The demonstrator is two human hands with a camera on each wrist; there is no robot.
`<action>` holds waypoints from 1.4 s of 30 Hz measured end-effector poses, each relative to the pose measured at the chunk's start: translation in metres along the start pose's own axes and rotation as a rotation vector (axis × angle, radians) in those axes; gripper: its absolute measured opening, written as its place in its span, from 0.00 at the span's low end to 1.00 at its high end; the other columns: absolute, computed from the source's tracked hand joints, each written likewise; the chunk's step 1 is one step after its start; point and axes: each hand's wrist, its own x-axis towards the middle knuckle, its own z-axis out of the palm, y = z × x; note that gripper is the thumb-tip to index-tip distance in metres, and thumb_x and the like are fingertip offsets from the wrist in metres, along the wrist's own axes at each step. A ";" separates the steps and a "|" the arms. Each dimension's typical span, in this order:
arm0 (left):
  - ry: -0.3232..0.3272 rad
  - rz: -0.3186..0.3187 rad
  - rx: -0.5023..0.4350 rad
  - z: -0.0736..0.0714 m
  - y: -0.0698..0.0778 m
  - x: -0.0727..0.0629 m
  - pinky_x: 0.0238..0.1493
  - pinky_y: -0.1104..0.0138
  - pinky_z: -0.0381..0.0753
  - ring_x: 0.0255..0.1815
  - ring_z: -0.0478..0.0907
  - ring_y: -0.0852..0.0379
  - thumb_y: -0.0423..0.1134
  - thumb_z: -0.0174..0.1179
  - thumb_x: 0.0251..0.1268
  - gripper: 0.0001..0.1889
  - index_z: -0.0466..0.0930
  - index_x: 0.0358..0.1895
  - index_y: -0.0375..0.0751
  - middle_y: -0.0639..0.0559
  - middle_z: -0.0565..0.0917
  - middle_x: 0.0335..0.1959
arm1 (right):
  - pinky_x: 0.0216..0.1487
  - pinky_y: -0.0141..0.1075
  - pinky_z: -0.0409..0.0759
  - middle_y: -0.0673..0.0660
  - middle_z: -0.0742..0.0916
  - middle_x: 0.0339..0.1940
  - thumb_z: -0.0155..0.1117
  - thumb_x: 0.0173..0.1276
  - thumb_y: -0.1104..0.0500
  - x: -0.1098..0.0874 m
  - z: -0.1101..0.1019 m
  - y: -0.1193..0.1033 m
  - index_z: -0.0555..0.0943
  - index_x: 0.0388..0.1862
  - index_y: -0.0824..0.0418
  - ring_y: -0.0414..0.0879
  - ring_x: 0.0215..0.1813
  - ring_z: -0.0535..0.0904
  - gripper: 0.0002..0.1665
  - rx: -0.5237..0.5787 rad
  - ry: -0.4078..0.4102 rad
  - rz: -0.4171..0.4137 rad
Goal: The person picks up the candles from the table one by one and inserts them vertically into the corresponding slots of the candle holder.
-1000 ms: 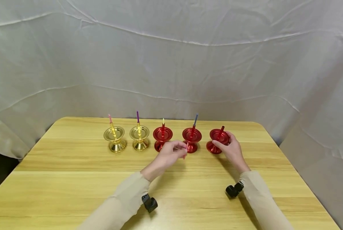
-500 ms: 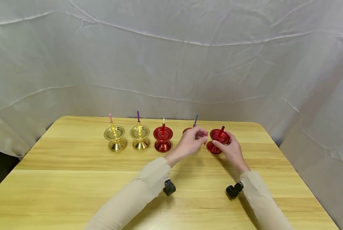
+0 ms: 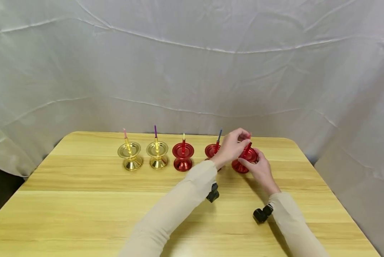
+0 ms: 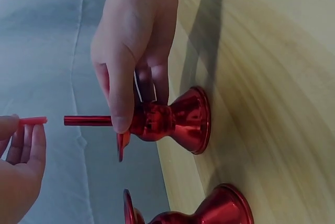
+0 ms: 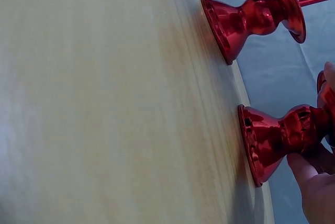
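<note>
My left hand [image 3: 233,144] pinches a small red candle [image 4: 33,121] between thumb and fingers. It is over the rightmost red candle holder [image 3: 240,167]. In the left wrist view the candle's lower end points at the top of the holder's thin tube [image 4: 86,121], with a small gap between them. My right hand [image 3: 262,169] grips this holder around its dish and neck, and the holder's base [image 5: 256,143] stands upright on the table. Part of the dish is hidden behind the right hand's fingers.
To the left stand a red holder with a blue candle [image 3: 219,135], partly behind my left arm, a red holder [image 3: 183,164] with a pale yellow candle, and two gold holders [image 3: 133,164] [image 3: 158,163] with pink and purple candles. The wooden table [image 3: 82,214] ends at a grey cloth [image 3: 192,78].
My left hand has carried the red candle rightward and up, from in front of the blue-candle holder to above the rightmost holder. The right hand keeps its grip in place.
</note>
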 end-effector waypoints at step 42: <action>0.064 -0.004 0.020 0.026 -0.016 0.023 0.44 0.79 0.75 0.44 0.78 0.59 0.30 0.56 0.70 0.09 0.81 0.49 0.36 0.47 0.83 0.44 | 0.67 0.49 0.66 0.69 0.68 0.69 0.68 0.64 0.46 0.001 0.003 0.005 0.51 0.76 0.67 0.59 0.67 0.66 0.53 0.014 0.000 -0.010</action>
